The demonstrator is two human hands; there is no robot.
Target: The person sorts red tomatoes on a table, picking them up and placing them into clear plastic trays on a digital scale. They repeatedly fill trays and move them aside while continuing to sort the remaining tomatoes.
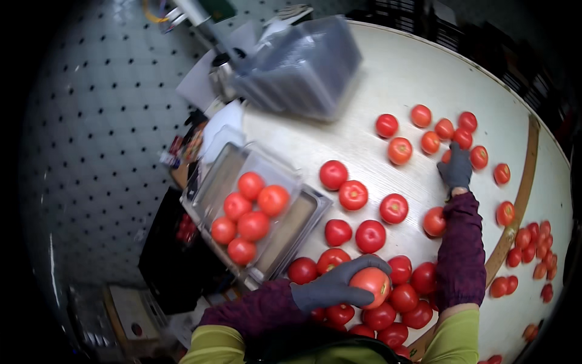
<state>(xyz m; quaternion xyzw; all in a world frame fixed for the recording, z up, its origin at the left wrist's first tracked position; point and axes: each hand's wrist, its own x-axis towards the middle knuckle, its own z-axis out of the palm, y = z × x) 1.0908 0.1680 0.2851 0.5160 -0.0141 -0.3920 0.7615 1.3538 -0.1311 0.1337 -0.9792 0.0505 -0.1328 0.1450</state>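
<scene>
My left hand (pixel 339 285), in a grey glove, is wrapped around a light red tomato (pixel 370 285) above a dense group of tomatoes (pixel 403 297) near my body. My right arm is stretched far out across the table. My right hand (pixel 458 168), also gloved in grey, has its thumb and fingers around a tomato (pixel 447 156) that is mostly hidden by them. Close by its fingertips lies another tomato (pixel 462 137). On the left, a clear plastic container (pixel 285 182) holds several tomatoes (pixel 253 225) and rests on a shallow tray (pixel 297 233).
A stack of clear plastic containers (pixel 303 67) stands at the far left of the white table (pixel 364 85). Loose tomatoes (pixel 353 195) lie across the middle. A brown strip (pixel 515 212) crosses the right side, with more tomatoes (pixel 533 242) beyond it. Dark crates (pixel 400 12) stand behind the table.
</scene>
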